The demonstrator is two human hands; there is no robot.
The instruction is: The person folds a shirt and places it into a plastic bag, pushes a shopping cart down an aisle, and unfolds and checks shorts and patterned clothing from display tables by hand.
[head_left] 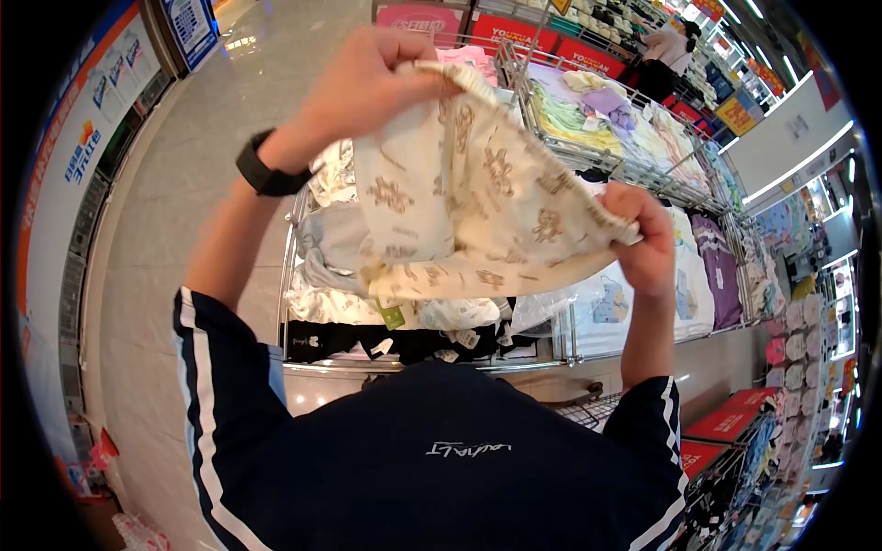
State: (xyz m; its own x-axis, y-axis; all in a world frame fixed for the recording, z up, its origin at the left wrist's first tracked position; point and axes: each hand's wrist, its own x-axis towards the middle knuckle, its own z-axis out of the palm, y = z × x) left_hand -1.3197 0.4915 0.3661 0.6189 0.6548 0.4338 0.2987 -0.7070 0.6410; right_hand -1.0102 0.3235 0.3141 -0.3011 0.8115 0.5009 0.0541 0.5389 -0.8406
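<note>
Cream pants (542, 207) with a brown animal print hang stretched between my two hands, above a bin of folded clothes. My left hand (377, 87), with a black watch (266, 165) on its wrist, is closed on one end of the gathered waistband. At the other end of that waistband, my right hand (643, 239) grips the edge with its fingers wrapped round. The loose lower part of the pants falls toward the grey garment (331, 243); whether they touch is unclear. Near the lower hem shows a green tag (390, 313).
Metal rails (423, 365) border the clothing bin close to my body. Black clothes (340, 342) lie along its near edge, with purple clothes (715, 275) on the right. Behind are a bin of pastel clothes (579, 110) and a person (666, 57). Tiled floor (175, 211) runs along the left.
</note>
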